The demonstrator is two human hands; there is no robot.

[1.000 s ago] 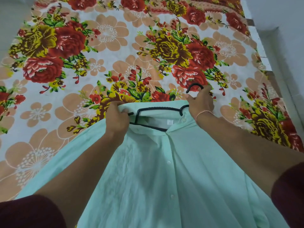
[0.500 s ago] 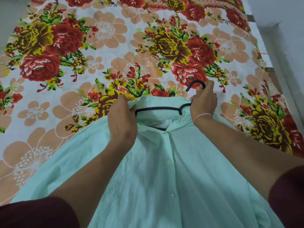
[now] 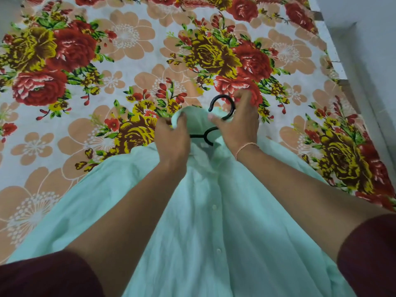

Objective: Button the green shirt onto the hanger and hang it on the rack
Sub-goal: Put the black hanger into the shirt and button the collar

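A pale green shirt lies spread on the bed, its front placket with white buttons facing up. A black hanger sits inside the collar; its hook sticks out past the neck, and most of its bar is hidden under fabric and hands. My left hand pinches the left side of the collar, bunching it toward the hook. My right hand grips the right side of the collar together with the hanger's neck just below the hook.
The shirt rests on a floral bedsheet with red, yellow and peach flowers. The bed's right edge runs along a grey floor or wall strip. No rack is in view.
Both hands have moved inward toward the hanger's hook, gathering the collar around it. The hanger bar, earlier visible across the open collar, is now mostly covered.
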